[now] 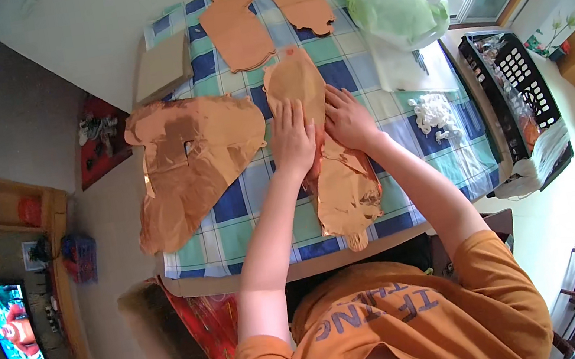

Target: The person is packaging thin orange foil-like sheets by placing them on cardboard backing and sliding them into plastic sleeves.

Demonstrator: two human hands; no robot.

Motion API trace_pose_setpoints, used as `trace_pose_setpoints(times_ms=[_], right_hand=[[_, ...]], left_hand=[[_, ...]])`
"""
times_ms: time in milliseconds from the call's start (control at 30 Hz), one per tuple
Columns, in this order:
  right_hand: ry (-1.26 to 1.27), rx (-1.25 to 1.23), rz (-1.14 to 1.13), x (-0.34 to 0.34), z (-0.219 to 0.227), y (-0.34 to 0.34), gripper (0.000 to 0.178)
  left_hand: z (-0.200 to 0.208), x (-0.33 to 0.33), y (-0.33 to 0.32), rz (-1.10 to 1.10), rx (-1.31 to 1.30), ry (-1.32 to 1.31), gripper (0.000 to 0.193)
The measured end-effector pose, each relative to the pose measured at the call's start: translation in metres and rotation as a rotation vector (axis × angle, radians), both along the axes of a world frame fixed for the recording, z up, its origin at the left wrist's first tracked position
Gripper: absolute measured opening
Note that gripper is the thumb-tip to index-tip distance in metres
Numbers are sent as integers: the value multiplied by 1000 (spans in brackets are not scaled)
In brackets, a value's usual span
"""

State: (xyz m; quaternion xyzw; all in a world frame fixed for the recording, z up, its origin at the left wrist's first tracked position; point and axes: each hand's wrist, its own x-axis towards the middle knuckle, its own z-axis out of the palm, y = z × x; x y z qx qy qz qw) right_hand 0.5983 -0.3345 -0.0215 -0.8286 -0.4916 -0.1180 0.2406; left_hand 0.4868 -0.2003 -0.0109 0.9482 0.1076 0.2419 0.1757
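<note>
Head view, foil [348, 185]: mid-table, its near end by the near edge.
Left hand [294, 137]: fingers straight, together, flat on it, gripping nothing.
Right hand [351, 120]: fingers extended, flat along its right side, likewise gripping nothing.
Table [468, 170]: foil sheet [217, 160] at left edge, ribbons [435, 115] near right; bare cloth [231, 205] beside left forearm.

long shiny copper-coloured foil piece [345, 189] under l hand [293, 136] & r hand [350, 121]; wide copper-coloured foil sheet [206, 166] to their l, also shiny; flat matte peach-orange pieces [234, 34] beyond; fabric tablecloth [239, 206] beneath: blue/white/mint checks; translucent pale-grn plastic bag [400, 11] past r hand.
</note>
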Motion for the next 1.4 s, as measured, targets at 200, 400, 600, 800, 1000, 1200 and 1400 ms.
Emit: trace_pose_setpoints(times_ms=[200,400,600,800,1000,1200,1400], right_hand=[[26,-12,-9,-2,4,0,40],[123,275,-27,-6,20,2,45],[11,-48,34,-6,17,-3,44],[26,-33,40,-8,17,-2,44],[60,-12,49,-9,11,-1,43],[-14,45,39,-3,6,-6,41],[24,4,48,-4,10,-2,44]], left_hand=[[-13,-7,-6,52,117,106,55],[-9,-7,-7,48,97,118,55],[-10,-5,-4,80,98,137,59],[-12,-14,6,92,53,135,61],[-7,-28,-3,100,147,183,62],[38,-85,-53,-66,-54,222,71],[29,-144,-71,-77,-26,309,71]])
